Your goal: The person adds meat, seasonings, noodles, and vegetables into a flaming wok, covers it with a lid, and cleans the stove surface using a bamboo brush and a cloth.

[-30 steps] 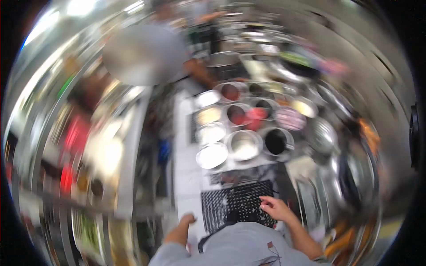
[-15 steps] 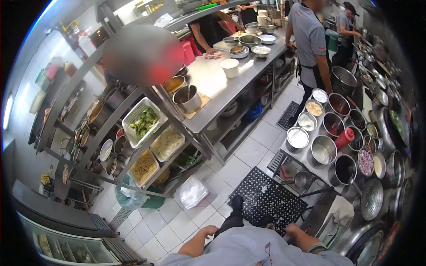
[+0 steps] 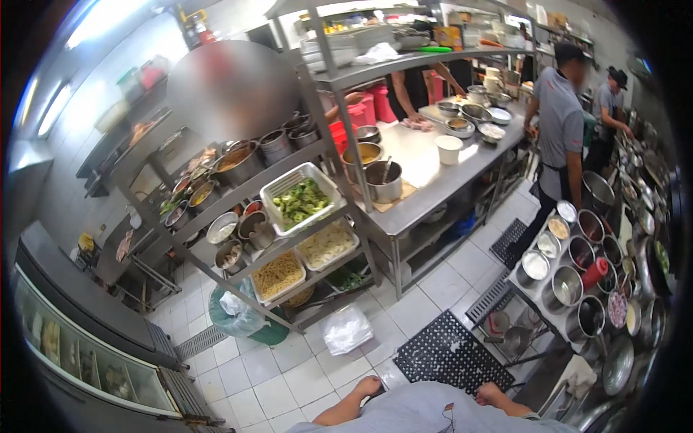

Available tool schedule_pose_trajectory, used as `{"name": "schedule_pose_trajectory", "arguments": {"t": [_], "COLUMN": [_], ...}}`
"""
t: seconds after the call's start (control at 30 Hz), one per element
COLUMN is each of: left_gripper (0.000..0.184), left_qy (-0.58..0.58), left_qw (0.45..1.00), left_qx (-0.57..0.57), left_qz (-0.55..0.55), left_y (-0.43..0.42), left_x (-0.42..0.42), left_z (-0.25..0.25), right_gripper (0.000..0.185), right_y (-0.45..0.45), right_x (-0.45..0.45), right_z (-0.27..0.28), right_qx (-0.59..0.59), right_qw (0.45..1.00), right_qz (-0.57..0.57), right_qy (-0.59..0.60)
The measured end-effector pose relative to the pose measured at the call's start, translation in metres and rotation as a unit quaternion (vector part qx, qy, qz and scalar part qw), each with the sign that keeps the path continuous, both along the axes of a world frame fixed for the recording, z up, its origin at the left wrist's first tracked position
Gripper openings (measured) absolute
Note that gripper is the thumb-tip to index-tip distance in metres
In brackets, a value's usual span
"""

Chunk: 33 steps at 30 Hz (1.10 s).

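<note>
My left hand (image 3: pixel 367 386) hangs low at the left side of my grey shirt (image 3: pixel 433 408), above the tiled floor. Its fingers point down and are mostly hidden, so whether they are open or closed is unclear. On the other side, my right hand (image 3: pixel 489 394) hangs by the edge of a black perforated mat (image 3: pixel 453 350). The knuckles look bent, but the fingertips and anything within them are hidden. Neither hand visibly touches a surface. A clear plastic bag (image 3: pixel 347 329) lies on the floor ahead of my left hand.
At left, a rack holds broccoli in a white basket (image 3: pixel 268 189), pasta (image 3: pixel 278 276) and pots. A lined green bin (image 3: pixel 267 332) stands below. A steel worktable (image 3: pixel 411 216) runs ahead. Pots (image 3: pixel 567 285) crowd the right counter. Co-workers stand behind it; a grey-shirted person (image 3: pixel 559 108) is nearest.
The view has tilted up and turned left, so the rack, worktable and counter sit further right. Both hands still hang at my sides, lower in the picture.
</note>
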<state>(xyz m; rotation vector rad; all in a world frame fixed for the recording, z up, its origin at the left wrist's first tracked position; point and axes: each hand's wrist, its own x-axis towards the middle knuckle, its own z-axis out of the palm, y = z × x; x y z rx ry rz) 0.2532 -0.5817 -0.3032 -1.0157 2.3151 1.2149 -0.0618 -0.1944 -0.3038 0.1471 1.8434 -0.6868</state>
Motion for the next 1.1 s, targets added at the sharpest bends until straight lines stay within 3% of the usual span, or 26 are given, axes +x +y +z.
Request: {"name": "schedule_pose_trajectory", "arguments": {"t": [0.07, 0.17, 0.27, 0.37, 0.43, 0.53, 0.67, 0.73, 0.77, 0.8, 0.83, 0.87, 0.93, 0.97, 1.0, 1.03, 1.07, 1.1], "left_gripper": [0.036, 0.039, 0.045, 0.046, 0.027, 0.017, 0.025, 0.03, 0.029, 0.029, 0.028, 0.028, 0.022, 0.022, 0.022, 0.022, 0.023, 0.026], "left_qy": [0.043, 0.019, -0.03, -0.114, -0.092, -0.13, -0.08, -0.098, 0.023, 0.054, 0.083, 0.11, 0.015, -0.033, -0.078, -0.053, -0.028, -0.002], "left_qw": [0.989, 0.995, 0.999, 0.977, 0.956, 0.932, 0.934, 0.957, 0.94, 0.946, 0.95, 0.953, 0.987, 0.993, 0.924, 0.944, 0.96, 0.971], "left_qx": [0.048, 0.038, 0.014, -0.025, -0.128, -0.151, -0.186, -0.15, -0.214, -0.22, -0.226, -0.232, -0.122, 0.047, 0.214, 0.159, 0.103, 0.045], "left_qz": [0.13, 0.087, -0.035, -0.177, -0.249, -0.303, -0.294, -0.228, -0.265, -0.232, -0.197, -0.162, -0.101, 0.107, 0.307, 0.284, 0.259, 0.233], "left_y": [-0.008, -0.03, -0.068, -0.115, -0.142, -0.18, -0.22, -0.226, -0.23, -0.23, -0.226, -0.223, -0.225, -0.219, -0.211, -0.205, -0.2, -0.197], "left_x": [-0.006, 0.016, 0.054, 0.109, 0.157, 0.215, 0.246, 0.243, 0.245, 0.237, 0.226, 0.213, 0.178, 0.155, 0.14, 0.133, 0.126, 0.118], "left_z": [-0.002, -0.011, -0.015, -0.032, -0.063, -0.065, -0.07, -0.071, -0.073, -0.08, -0.088, -0.088, -0.081, -0.079, -0.076, -0.072, -0.068, -0.064], "right_gripper": [0.014, 0.015, 0.016, 0.019, 0.02, 0.018, 0.019, 0.019, 0.017, 0.019, 0.023, 0.025, 0.023, 0.025, 0.029, 0.033, 0.033, 0.034], "right_y": [-0.031, -0.082, -0.129, -0.182, -0.212, -0.244, -0.303, -0.344, -0.37, -0.4, -0.431, -0.458, -0.506, -0.528, -0.552, -0.578, -0.591, -0.619], "right_x": [0.007, 0.018, 0.017, 0.021, 0.025, 0.039, 0.023, -0.034, -0.076, -0.097, -0.131, -0.159, -0.193, -0.203, -0.221, -0.236, -0.228, -0.248], "right_z": [0.019, 0.05, 0.018, 0.026, 0.034, 0.024, 0.065, 0.118, 0.116, 0.172, 0.218, 0.277, 0.408, 0.463, 0.504, 0.544, 0.598, 0.622], "right_qx": [0.009, 0.003, 0.009, -0.042, -0.057, -0.095, -0.167, -0.203, -0.262, -0.32, -0.365, -0.437, -0.467, -0.484, -0.484, -0.523, -0.523, -0.502], "right_qw": [0.998, 0.983, 0.998, 0.998, 0.997, 0.994, 0.983, 0.964, 0.953, 0.911, 0.89, 0.843, 0.772, 0.721, 0.651, 0.541, 0.586, 0.477], "right_qz": [0.069, 0.18, 0.057, 0.009, -0.007, -0.05, -0.047, 0.08, 0.02, -0.064, -0.078, -0.027, 0.037, 0.028, 0.035, 0.048, 0.059, 0.07], "right_qy": [0.006, 0.042, 0.019, 0.052, 0.052, 0.031, 0.053, 0.151, 0.153, 0.253, 0.261, 0.313, 0.43, 0.496, 0.584, 0.657, 0.615, 0.718]}}
